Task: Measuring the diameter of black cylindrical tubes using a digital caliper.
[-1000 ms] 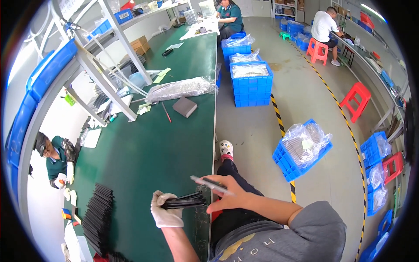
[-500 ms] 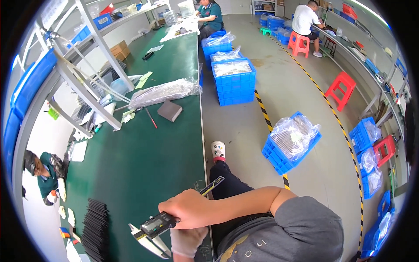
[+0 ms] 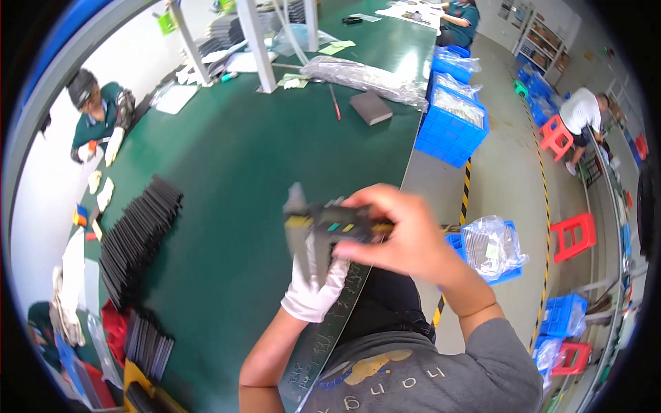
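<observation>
My right hand [image 3: 406, 237] is closed round a black digital caliper [image 3: 337, 221], fingers above and thumb below its body. The caliper is raised over the green table, its metal jaws [image 3: 310, 251] pointing toward me and blurred by motion. My left hand [image 3: 313, 296], in a white glove, is at the jaws, with its fingers partly behind them. Whether it holds anything there cannot be made out. On the table to the left lies a slanted row of thin black bars [image 3: 141, 237], apart from both hands.
A second stack of dark bars [image 3: 148, 344] is at the near left. A grey-brown block [image 3: 370, 108] and a plastic-wrapped bundle [image 3: 365, 77] lie farther back. Blue crates [image 3: 451, 134] stand on the floor at right. Across the table, a gloved co-worker [image 3: 100, 120] leans over its edge.
My view has swung left, bringing more of the table and the black bars into sight. The caliper has turned and risen, and my gloved left hand has come out from beneath my right arm.
</observation>
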Tool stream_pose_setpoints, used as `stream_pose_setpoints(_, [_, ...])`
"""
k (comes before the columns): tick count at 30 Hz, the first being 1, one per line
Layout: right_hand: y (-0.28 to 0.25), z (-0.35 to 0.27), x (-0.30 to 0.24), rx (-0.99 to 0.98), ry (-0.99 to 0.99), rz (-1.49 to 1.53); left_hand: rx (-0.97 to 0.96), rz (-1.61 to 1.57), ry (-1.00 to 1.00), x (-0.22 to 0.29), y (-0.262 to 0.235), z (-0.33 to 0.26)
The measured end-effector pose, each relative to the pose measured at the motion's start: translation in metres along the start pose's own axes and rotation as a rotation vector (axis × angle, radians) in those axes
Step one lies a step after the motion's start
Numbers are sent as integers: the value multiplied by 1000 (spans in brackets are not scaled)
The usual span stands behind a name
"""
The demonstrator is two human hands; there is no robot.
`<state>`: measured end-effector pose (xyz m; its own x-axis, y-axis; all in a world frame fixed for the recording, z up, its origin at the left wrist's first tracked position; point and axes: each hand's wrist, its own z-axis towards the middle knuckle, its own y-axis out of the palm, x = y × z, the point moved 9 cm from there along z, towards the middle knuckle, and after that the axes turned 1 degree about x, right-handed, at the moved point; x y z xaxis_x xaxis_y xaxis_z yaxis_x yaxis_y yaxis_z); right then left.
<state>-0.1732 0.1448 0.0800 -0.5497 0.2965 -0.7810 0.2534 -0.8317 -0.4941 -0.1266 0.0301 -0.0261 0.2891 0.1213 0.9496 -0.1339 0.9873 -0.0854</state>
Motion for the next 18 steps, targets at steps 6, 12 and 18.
stream_pose_setpoints(6, [-42,-1,65,-35,261,-148,185,-220,-10,26,-25,5])
stream_pose_setpoints(12, [-31,-7,73,-65,228,-212,300,-267,22,25,-46,4])
stream_pose_setpoints(18, [-24,-7,26,-76,-111,-635,286,-260,-12,21,-52,3])
